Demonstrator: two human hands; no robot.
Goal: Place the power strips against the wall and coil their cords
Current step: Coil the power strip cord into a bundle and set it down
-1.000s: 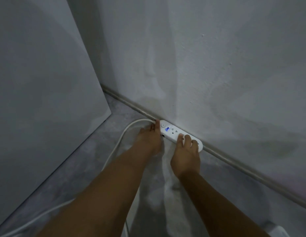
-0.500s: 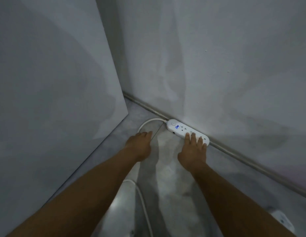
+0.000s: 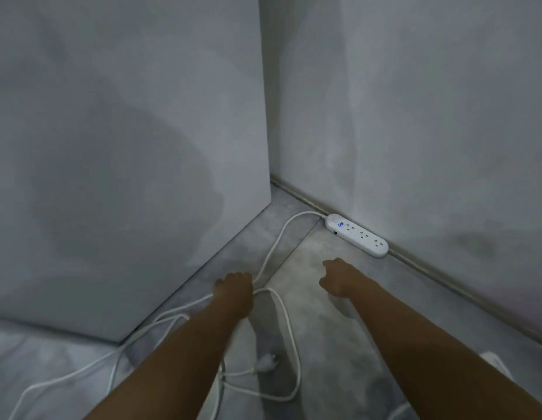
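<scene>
Right now the wall point(image 3: 415, 101) is the biggest thing. The power strip point(image 3: 356, 235) lies flat along its foot and touches it, so that part looks done.

Next comes the long white cord point(image 3: 276, 247). It leaves the strip at the end with the blue light and lies in loose, crossing loops on the floor point(image 3: 339, 328) in front of the strip. A hard pull while coiling could drag the strip off the wall. The crossed loops could also turn into a knot.

The left hand point(image 3: 233, 286) is at the cord, well in front of the strip. Its fingers curl down, but it is not clear if they hold the cord. The right hand point(image 3: 336, 278) is nearer the strip, loosely curled and holding nothing.

Smallest is the plug point(image 3: 266, 363), farthest from the strip. It could catch in a loop.
</scene>
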